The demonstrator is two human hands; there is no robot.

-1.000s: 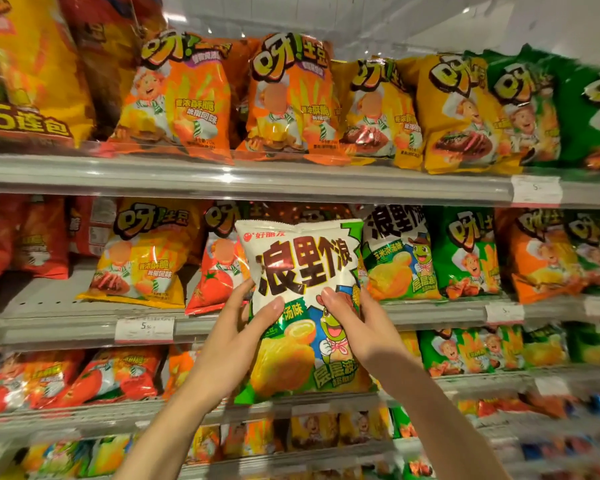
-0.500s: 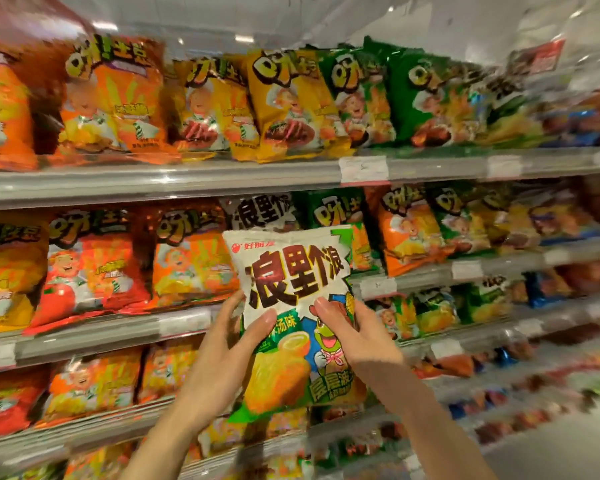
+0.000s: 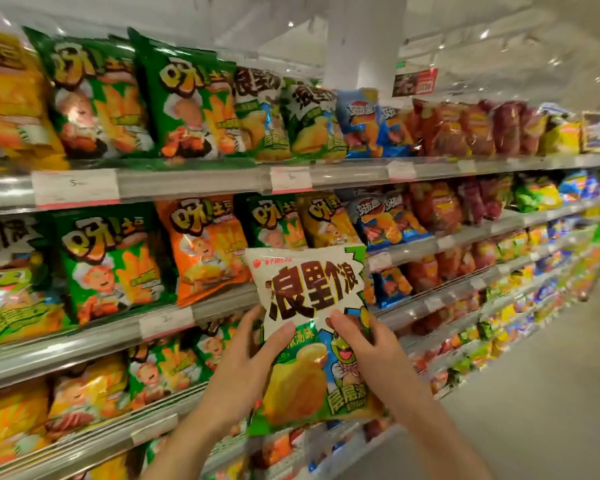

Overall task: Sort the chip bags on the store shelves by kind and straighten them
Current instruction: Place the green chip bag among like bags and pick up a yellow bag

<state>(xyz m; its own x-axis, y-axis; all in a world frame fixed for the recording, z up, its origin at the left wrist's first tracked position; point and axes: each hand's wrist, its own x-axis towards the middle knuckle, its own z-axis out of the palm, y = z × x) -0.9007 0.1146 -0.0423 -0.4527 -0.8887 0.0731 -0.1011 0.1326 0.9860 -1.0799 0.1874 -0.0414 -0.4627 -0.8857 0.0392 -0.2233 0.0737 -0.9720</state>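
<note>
I hold a white-and-green chip bag (image 3: 309,292) with big dark characters and a frog figure, upright in front of the shelves. My left hand (image 3: 246,362) grips its left side and my right hand (image 3: 364,344) its right side, thumbs on the front. Two bags of the same kind (image 3: 284,119) stand on the top shelf, right of the green bags (image 3: 184,105). One more of that kind (image 3: 7,275) sits at the far left of the second shelf. Green (image 3: 108,265), orange (image 3: 205,247) and yellow (image 3: 326,223) bags stand mixed on the second shelf behind the held bag.
Grey shelf rails with price tags (image 3: 75,187) run across the view. Blue bags (image 3: 364,123) and red bags (image 3: 458,129) fill the shelves further right. The aisle floor (image 3: 534,393) lies at the lower right. A white column (image 3: 361,43) rises behind the top shelf.
The view has swung to the right along the shelves, so the orange bags slid out to the left and the green, blue and red bags came in. Both hands keep the same hold on the bag.
</note>
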